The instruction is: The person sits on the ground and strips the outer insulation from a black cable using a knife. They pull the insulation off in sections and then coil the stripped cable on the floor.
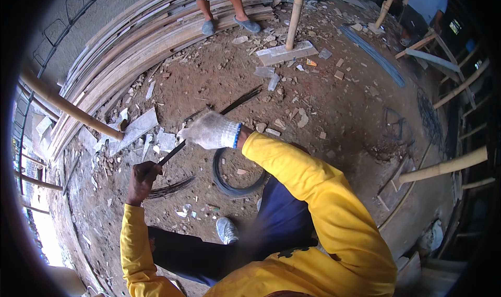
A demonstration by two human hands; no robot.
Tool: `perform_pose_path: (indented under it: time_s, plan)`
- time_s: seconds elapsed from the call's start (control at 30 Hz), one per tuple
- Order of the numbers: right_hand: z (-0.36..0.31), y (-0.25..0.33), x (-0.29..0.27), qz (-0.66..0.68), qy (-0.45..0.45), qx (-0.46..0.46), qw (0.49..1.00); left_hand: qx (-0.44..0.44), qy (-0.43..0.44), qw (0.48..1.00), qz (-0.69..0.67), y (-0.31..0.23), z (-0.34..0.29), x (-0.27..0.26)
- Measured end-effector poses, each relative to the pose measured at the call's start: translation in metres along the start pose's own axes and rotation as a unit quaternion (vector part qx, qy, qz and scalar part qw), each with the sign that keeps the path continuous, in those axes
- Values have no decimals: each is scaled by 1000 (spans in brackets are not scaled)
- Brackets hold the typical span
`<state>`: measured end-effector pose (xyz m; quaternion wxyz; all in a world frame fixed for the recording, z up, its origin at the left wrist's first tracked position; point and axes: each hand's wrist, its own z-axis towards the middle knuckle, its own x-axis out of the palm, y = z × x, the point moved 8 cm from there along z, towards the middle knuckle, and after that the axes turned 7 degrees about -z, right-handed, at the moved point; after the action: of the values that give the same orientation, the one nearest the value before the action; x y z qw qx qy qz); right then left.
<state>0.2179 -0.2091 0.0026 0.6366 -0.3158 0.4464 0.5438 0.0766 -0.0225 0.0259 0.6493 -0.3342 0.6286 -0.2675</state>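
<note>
A thin bundle of dark wires (173, 152) slants between my two hands, and its loose end fans out far right past my glove. My left hand (142, 182), bare, is closed around the near end of this bundle. In a white knitted glove with a blue cuff edge, my right hand (211, 131) grips it farther up. More dark wire strands (175, 187) spread on the dirt beside my left hand; whether they join the held bundle I cannot tell. A coil of wire (216, 171) lies on the ground below my right hand, partly behind my knee.
Long wooden planks (125, 57) are stacked at the far left, near a person's legs (222, 7). Bamboo poles (296, 18) stand around. Blue-grey rods (373, 54) lie far right, near another person (425, 7). Broken tile pieces (138, 130) litter the dirt.
</note>
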Motion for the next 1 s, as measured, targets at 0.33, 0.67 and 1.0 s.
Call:
perform_pose_path:
  time_s: [0.33,0.67,1.0]
  plan:
    - [4,-26,29,-45,64,43,996,65,-53,996,34,6,8,8]
    - [-27,-71,22,-93,55,11,994,-25,-18,995,99,29,1,2]
    - [-31,-92,12,-123,35,-10,992,122,-71,989,41,24,-5,-18]
